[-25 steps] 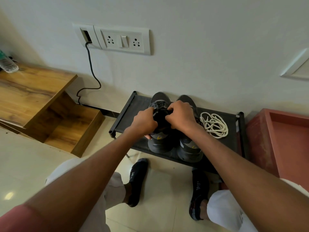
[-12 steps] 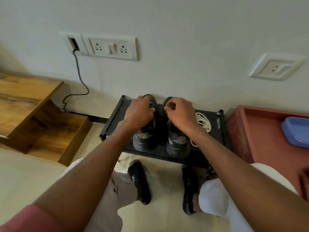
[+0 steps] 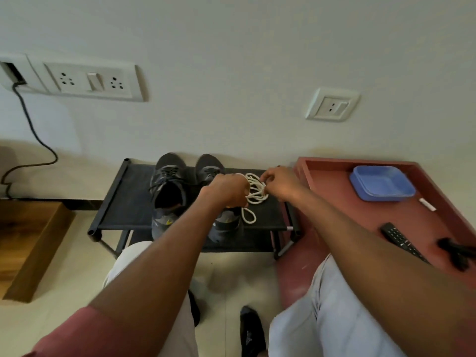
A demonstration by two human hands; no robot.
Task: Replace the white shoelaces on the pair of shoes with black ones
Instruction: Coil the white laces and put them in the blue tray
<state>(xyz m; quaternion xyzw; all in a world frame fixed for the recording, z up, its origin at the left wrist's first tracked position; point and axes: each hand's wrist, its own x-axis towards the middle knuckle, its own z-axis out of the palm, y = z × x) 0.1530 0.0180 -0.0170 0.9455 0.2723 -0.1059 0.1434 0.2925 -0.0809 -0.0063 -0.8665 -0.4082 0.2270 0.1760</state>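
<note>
Two grey shoes stand side by side on a low black rack against the wall, toes to the far side. The left shoe shows black laces threaded through its eyelets, with its mouth gaping open. The right shoe is partly hidden behind the left forearm, so its lacing cannot be judged. Just right of that shoe, a loose bundle of white laces lies on the rack's fabric top, one loop trailing toward the near edge. Both hands are at this bundle: the left hand is curled at its left side, touching the strands (whether it actually grips them is hidden), and the right hand pinches the strands at the bundle's far right between fingertips and thumb. To the right of the rack sits a red table carrying a blue tray, a remote and a small white stick. Two socket plates are set in the wall.
</note>
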